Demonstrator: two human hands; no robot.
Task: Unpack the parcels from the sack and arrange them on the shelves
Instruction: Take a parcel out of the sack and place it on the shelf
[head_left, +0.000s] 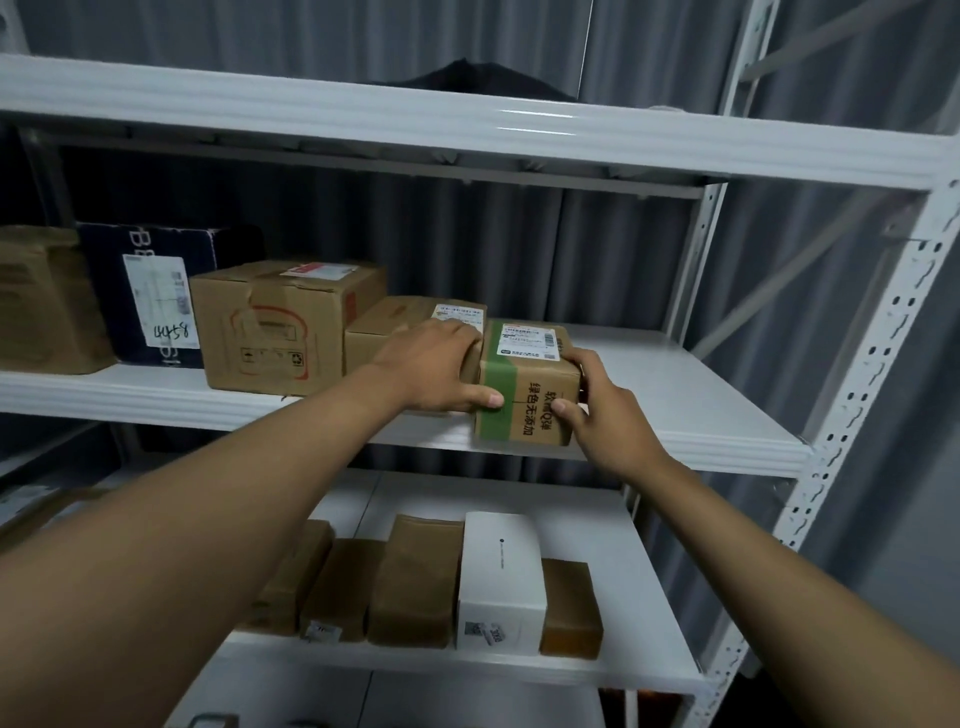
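A small brown cardboard parcel (527, 382) with green tape and a white label sits at the front edge of the middle white shelf (691, 410). My left hand (434, 369) grips its left side, thumb on the front face and fingers along the gap beside the neighbouring parcel. My right hand (597, 410) holds its right side, thumb on the front and fingers round the far corner. To its left stands a row of parcels: a low brown box (389, 327), a bigger brown carton (275, 327), a dark box (150, 291) and another brown box (41, 301). The sack is not in view.
The lower shelf (644, 613) carries several brown parcels and one white box (501, 577). The top shelf (467, 124) holds a dark soft item (467, 78). White perforated uprights (872, 395) stand at the right. Bare shelf surface lies right of the held parcel.
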